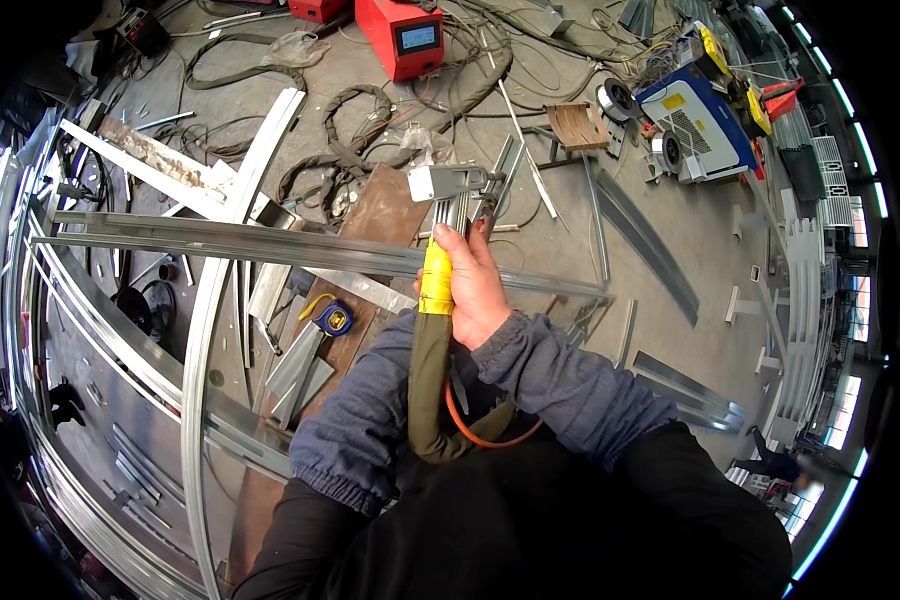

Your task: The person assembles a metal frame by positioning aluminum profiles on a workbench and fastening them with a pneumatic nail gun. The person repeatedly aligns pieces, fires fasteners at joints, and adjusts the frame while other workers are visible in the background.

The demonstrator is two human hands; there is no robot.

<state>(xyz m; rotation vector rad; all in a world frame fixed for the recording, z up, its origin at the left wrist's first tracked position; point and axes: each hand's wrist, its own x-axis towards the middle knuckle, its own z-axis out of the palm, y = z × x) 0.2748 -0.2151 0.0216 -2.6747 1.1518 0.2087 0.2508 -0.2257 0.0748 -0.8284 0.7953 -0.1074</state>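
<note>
In the middle of the view, my right hand (478,290) is closed around the yellow-taped neck (436,268) of a hand-held welding torch, thumb lying along it. A pale block-shaped head (438,183) sits at the torch's far end. From the tape, an olive sheathed cable (428,375) drops toward my body, with a thin orange hose (460,414) beside it. My left sleeve (355,400) reaches in behind the cable; that hand is almost wholly hidden. Beyond the torch neck runs a long metal profile (240,238). A blue tape measure (335,318) lies left of my left cuff.
Tall metal profiles (210,320) cross the left side. Coiled hoses (355,150) spread over the floor ahead, near a red machine (402,45) with a screen. At the far right stand a blue-and-white machine (705,125) and wire spools (618,100). Steel channels (650,245) lie on the right.
</note>
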